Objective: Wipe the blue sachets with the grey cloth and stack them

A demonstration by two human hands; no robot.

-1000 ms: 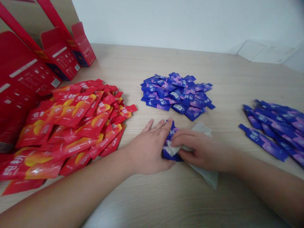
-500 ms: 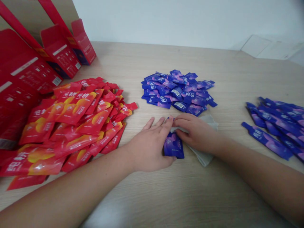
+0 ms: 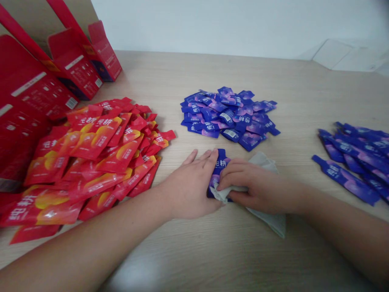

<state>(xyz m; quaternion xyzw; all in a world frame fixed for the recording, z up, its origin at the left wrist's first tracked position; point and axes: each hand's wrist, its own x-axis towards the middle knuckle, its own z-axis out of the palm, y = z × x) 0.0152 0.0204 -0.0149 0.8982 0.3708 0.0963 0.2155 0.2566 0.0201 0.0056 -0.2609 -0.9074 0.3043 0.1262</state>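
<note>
Right hand (image 3: 251,184) is pinching a thin whitish cloth (image 3: 264,160) against a flat blue-purple pouch (image 3: 221,163), which is lying partly beneath it, beside the flattened left hand (image 3: 194,184). Unlike half a second ago, the cloth is covering the pouch's lower end, exposing its lettered top.

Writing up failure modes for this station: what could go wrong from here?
1. The blue pouch might skew or slip: the left hand lies flat over its left edge, while the right hand holds a white cloth against it.
2. The cloth might snag or drag, since loose ends spread out past the right hand.
3. The left forearm runs close by the red pouch pile, so it could nudge pouches loose.
</note>
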